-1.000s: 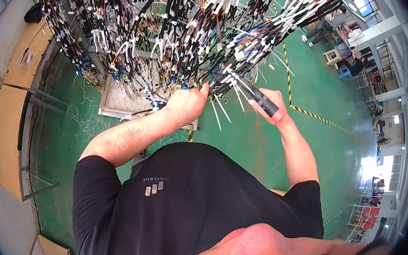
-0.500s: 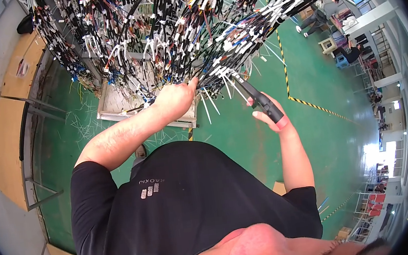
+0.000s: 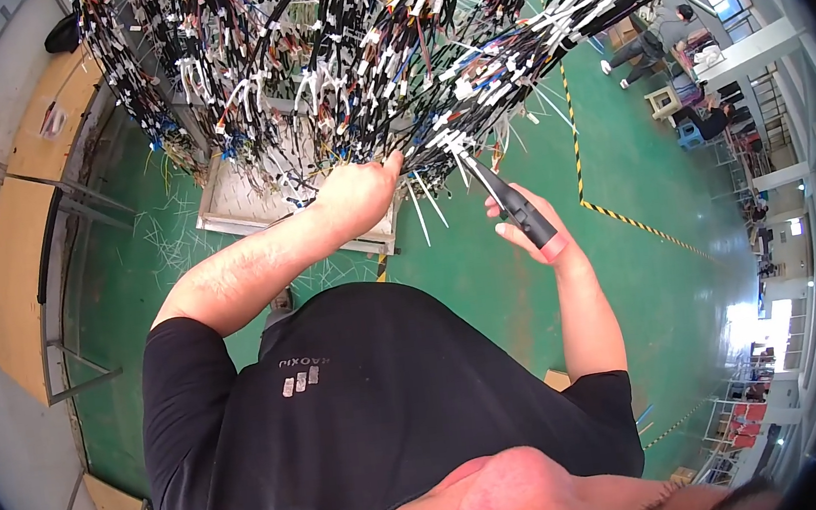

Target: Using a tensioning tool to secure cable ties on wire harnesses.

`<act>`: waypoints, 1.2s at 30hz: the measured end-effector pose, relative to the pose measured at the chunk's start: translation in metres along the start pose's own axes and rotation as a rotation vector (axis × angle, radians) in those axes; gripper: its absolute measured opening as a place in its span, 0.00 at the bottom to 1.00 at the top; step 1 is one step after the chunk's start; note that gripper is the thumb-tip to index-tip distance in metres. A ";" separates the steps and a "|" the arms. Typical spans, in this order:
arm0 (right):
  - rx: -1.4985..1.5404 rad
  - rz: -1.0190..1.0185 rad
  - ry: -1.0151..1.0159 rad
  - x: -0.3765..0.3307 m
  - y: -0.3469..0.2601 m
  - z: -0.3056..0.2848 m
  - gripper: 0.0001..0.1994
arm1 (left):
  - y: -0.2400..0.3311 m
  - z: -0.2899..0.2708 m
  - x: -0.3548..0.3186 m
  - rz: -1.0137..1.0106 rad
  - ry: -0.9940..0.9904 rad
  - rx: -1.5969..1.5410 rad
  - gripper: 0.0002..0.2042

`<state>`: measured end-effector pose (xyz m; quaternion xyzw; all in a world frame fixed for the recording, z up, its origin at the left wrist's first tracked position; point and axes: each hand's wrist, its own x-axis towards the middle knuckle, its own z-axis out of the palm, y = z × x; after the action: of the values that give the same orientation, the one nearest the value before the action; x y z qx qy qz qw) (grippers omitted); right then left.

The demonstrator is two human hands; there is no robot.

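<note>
Thick bundles of black, white and coloured wires [image 3: 499, 78] hang in front of me, dotted with white connectors and tags. At the lower edge of the nearest bundle is my left hand [image 3: 358, 198], its fingers closed on the wires. White cable tie tails [image 3: 432, 200] stick out just right of it. My right hand [image 3: 548, 209] is wrapped round a black cable tie gun [image 3: 522, 217]. The gun's nose touches or nearly touches the bundle, beside the white ties; the exact contact is too small to tell.
Below the wires stands a whitish tray-like base [image 3: 221, 206]. Cut tie ends [image 3: 174, 236] litter the green floor. Wooden tables [image 3: 22, 269] line the left wall. Yellow-black tape [image 3: 625, 215] marks the floor at right; beyond it, a person [image 3: 646, 44] sits among benches.
The gun in my right hand has shifted slightly left and turned a little, its nose still at the bundle. My left hand keeps its hold. The view has shifted slightly.
</note>
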<state>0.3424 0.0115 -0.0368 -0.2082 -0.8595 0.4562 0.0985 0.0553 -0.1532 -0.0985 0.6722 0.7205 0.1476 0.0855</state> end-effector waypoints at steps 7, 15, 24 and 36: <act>-0.339 0.021 0.187 -0.002 0.000 0.013 0.11 | -0.003 0.002 0.000 0.002 0.036 -0.008 0.21; -0.284 -0.054 0.186 -0.017 0.027 0.026 0.22 | -0.008 0.010 0.005 -0.038 -0.031 -0.107 0.21; 0.374 0.192 0.016 -0.029 0.007 0.064 0.24 | -0.005 0.016 0.002 -0.005 0.124 -0.125 0.12; 0.626 0.299 0.004 -0.015 -0.020 0.069 0.22 | -0.002 0.019 0.009 -0.157 0.088 -0.287 0.09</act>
<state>0.3251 -0.0564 -0.0588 -0.2925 -0.6376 0.7068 0.0912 0.0589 -0.1428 -0.1164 0.5874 0.7454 0.2714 0.1602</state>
